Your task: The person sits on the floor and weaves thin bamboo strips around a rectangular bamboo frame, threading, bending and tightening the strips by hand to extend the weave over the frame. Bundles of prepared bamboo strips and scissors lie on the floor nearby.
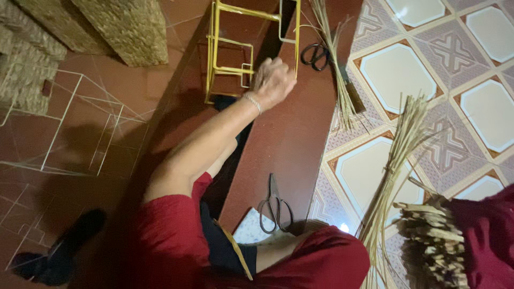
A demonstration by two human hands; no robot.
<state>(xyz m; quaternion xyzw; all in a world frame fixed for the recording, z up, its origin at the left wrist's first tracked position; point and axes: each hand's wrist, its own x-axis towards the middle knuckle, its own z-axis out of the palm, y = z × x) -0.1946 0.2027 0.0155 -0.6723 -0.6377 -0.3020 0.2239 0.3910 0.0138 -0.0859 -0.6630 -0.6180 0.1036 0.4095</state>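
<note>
Single head-worn view, looking steeply down, close over lap and floor (289, 134)

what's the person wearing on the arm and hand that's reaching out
The outstretched arm is bare from the red short sleeve down. A thin, pale bracelet circles the wrist just behind the hand. No glove or ring is visible. Which hand it is cannot be told.
</note>
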